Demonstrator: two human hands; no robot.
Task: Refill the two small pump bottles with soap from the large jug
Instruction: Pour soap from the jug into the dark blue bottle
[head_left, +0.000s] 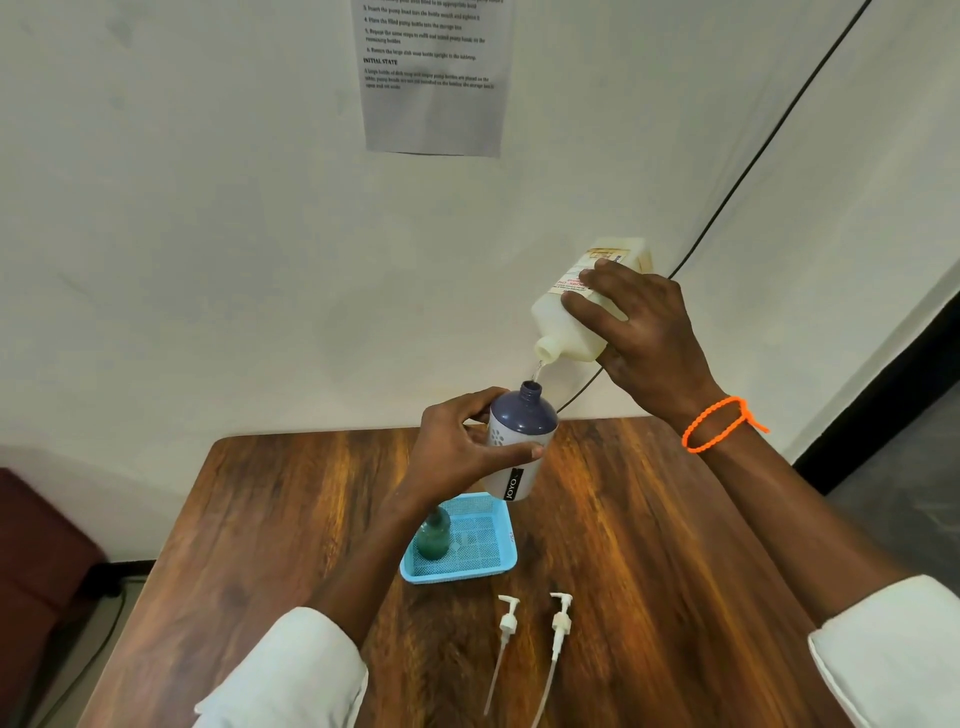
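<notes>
this looks to me like a plain office or test room set up for a staged exercise, not a home. at twelve o'clock a printed instruction sheet (434, 78) is stuck on the bare off-white wall (182, 234), with numbered steps and a heading "initial state". a black cable (769, 140) runs diagonally down that wall toward two o'clock. i stand at a small wood-grain table (649, 545) pushed against the wall. at nine o'clock sits a dark maroon seat (36, 561), and at three o'clock a black skirting strip (883, 395) meets a grey floor (909, 499).
</notes>
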